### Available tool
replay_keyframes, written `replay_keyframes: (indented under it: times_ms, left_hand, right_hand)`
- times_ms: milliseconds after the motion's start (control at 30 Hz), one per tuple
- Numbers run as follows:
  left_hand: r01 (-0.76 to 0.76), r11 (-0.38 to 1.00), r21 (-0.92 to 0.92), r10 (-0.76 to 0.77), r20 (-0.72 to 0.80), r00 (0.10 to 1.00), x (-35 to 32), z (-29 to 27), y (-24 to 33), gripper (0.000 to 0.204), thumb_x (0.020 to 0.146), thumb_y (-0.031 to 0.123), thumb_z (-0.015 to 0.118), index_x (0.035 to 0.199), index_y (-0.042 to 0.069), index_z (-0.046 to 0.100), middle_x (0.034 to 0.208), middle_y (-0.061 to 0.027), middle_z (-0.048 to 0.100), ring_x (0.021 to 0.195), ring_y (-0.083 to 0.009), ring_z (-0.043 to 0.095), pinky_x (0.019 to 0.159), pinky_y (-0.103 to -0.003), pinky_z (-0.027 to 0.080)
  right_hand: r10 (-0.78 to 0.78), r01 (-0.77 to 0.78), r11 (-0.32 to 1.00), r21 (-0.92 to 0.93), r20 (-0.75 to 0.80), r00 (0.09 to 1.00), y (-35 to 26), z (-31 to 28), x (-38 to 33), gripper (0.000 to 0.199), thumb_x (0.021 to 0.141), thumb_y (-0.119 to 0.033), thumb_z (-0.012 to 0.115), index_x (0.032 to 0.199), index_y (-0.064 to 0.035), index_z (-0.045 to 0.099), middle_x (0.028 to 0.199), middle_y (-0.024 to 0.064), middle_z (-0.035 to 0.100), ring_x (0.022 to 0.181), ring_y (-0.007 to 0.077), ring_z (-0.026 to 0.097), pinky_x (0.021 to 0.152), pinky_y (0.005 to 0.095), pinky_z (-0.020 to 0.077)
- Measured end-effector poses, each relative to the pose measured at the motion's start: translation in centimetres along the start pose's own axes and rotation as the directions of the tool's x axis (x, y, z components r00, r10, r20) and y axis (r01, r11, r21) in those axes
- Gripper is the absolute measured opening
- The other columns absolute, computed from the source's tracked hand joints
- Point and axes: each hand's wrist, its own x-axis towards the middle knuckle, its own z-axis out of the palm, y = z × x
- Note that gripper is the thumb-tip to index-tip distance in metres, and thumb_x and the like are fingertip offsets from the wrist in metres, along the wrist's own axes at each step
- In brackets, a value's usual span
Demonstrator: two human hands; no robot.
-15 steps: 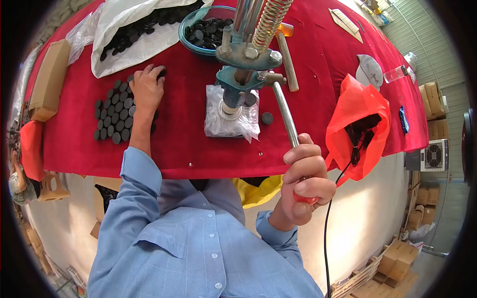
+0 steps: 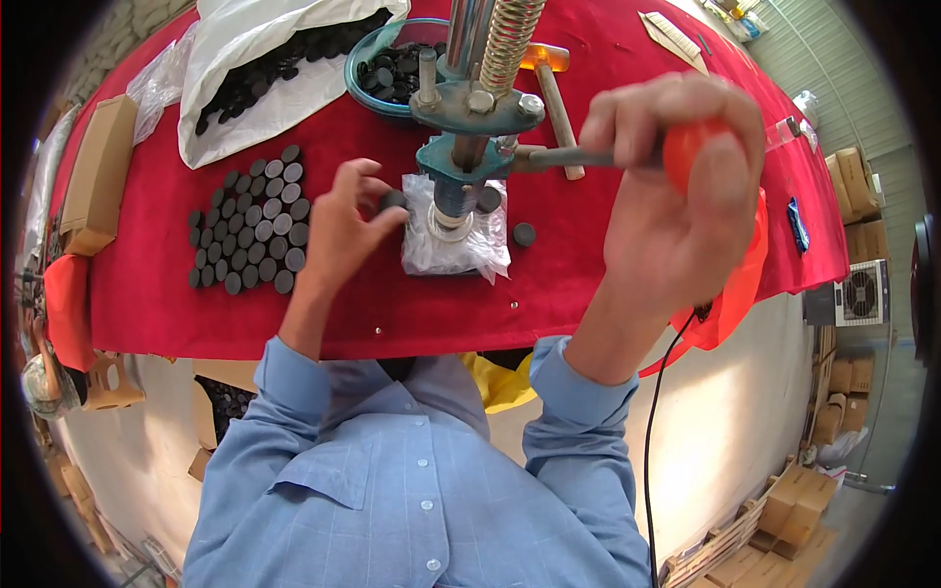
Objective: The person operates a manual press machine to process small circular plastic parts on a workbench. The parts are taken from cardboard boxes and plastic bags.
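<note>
My left hand [image 2: 338,223] is at the left edge of the press, thumb and fingers closed on a small black disc [image 2: 393,200]. My right hand [image 2: 686,176], smeared by motion, grips the red-knobbed end of the press lever [image 2: 578,157], which points out to the right. The upright press [image 2: 469,157] has a spring and a green-blue collar. Its ram comes down over a pad wrapped in clear plastic [image 2: 431,253], where another black disc [image 2: 489,199] lies. One more disc [image 2: 525,234] rests on the cloth to the right. Left of my left hand, many black discs [image 2: 238,233] lie grouped together.
A blue-green bowl of black pieces [image 2: 355,83] and a white sack [image 2: 196,137] stand behind. A hammer [image 2: 559,108] lies behind the lever. A red bag [image 2: 745,284] with a black cable sits right; a cardboard box [image 2: 98,176] is at far left. Red cloth [image 2: 196,318] covers the table.
My left hand has moved right from the disc group to the pad with a disc. My right hand has swung the lever up from its low position near the table's front edge.
</note>
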Motion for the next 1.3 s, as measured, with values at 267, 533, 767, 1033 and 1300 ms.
replay_keyframes:
  times_ms: [267,533,767,1033,1300]
  left_hand:
    - [-0.125,0.992,-0.036,0.126,0.03,0.992,-1.3,5.2,2.1,0.068,0.073,0.01,0.089,0.126,0.002,0.048,0.112,-0.0178,0.069,0.091,-0.0275,0.07,0.074,-0.036,0.057]
    - [-0.078,0.996,-0.034,0.08,0.053,0.995,-1.6,4.8,2.8,0.064,0.073,0.009,0.088,0.125,0.001,0.051,0.108,-0.0173,0.067,0.09,-0.0281,0.068,0.078,-0.036,0.057]
    - [-0.206,0.96,0.188,0.242,-0.195,0.951,-4.5,0.8,1.5,0.038,0.076,0.005,0.083,0.109,0.003,0.065,0.108,-0.0124,0.064,0.097,-0.0284,0.063,0.079,-0.036,0.054]
    - [0.164,0.775,0.611,0.074,-0.345,0.936,-13.1,-6.0,-2.3,0.027,0.086,0.005,0.074,0.112,0.004,0.066,0.124,-0.0147,0.056,0.116,-0.0322,0.055,0.099,-0.041,0.044]
    - [0.136,0.887,0.44,0.016,-0.325,0.946,-13.8,-5.9,-4.0,0.023,0.088,0.002,0.073,0.111,0.004,0.068,0.122,-0.0126,0.057,0.108,-0.0276,0.06,0.09,-0.035,0.05]
  right_hand:
    - [-0.181,0.081,0.407,0.91,-0.007,0.983,7.1,1.4,5.6,0.036,0.1,-0.034,0.06,0.098,0.0018,0.059,0.086,0.0067,0.055,0.066,0.0135,0.053,0.068,0.0339,0.052]
    - [0.003,-0.001,0.997,0.08,-0.033,0.999,2.1,-0.5,2.2,0.037,0.101,-0.031,0.048,0.111,0.0031,0.058,0.08,0.0129,0.055,0.071,0.0232,0.053,0.071,0.0427,0.0482]
    - [0.054,-0.055,0.998,-0.025,-0.033,0.998,-1.0,0.6,-1.7,0.04,0.101,-0.039,0.05,0.115,-0.0026,0.055,0.078,0.0103,0.049,0.07,0.0244,0.053,0.079,0.0466,0.0443]
    - [-0.069,0.066,0.995,-0.071,-0.04,0.997,-1.7,0.6,-12.0,0.03,0.097,-0.045,0.062,0.1,-0.0159,0.054,0.076,0.0049,0.057,0.076,0.0252,0.064,0.098,0.0537,0.0406]
    - [-0.036,0.015,0.991,-0.13,-0.159,0.987,-1.7,1.2,-14.3,0.026,0.096,-0.046,0.061,0.096,-0.0202,0.056,0.081,0.0043,0.062,0.091,0.0266,0.065,0.105,0.0551,0.0379]
